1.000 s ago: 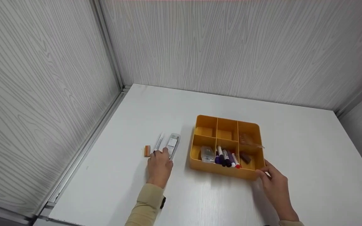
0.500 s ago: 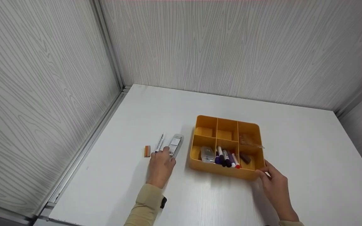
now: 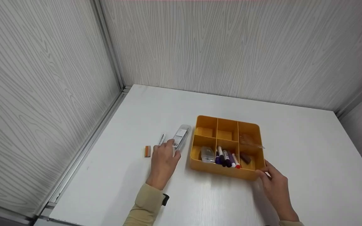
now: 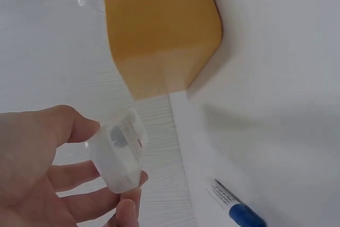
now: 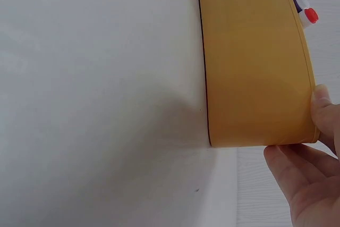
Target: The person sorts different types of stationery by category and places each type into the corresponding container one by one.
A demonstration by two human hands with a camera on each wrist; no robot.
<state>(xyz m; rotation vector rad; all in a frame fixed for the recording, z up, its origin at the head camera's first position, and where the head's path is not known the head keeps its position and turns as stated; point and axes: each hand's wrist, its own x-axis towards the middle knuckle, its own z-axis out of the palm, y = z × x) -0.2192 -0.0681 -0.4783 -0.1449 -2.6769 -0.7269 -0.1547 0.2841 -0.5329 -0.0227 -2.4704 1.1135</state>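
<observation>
A long clear plastic case (image 3: 180, 136) with a white label is pinched between the thumb and fingers of my left hand (image 3: 163, 161). In the left wrist view the case (image 4: 117, 152) is end-on, close to the yellow tray (image 4: 159, 25). My right hand (image 3: 275, 186) grips the near right corner of that divided tray (image 3: 222, 175); the right wrist view has the thumb at the rim and the fingers (image 5: 289, 168) against the side. Beside the left hand lies a white marker (image 3: 161, 139), its blue cap end (image 4: 245, 215) showing in the left wrist view.
A small orange and grey block (image 3: 147, 151) lies left of the marker. The tray's compartments hold another clear box (image 3: 207, 154), several markers (image 3: 226, 158), a dark brown block (image 3: 245, 158) and a clear plastic piece (image 3: 248, 141). Panelled walls (image 3: 215, 47) enclose the white table (image 3: 309, 150).
My left hand has carried the clear case right and away from me, toward the tray, uncovering more space between it and the orange block. The right hand and tray have stayed put.
</observation>
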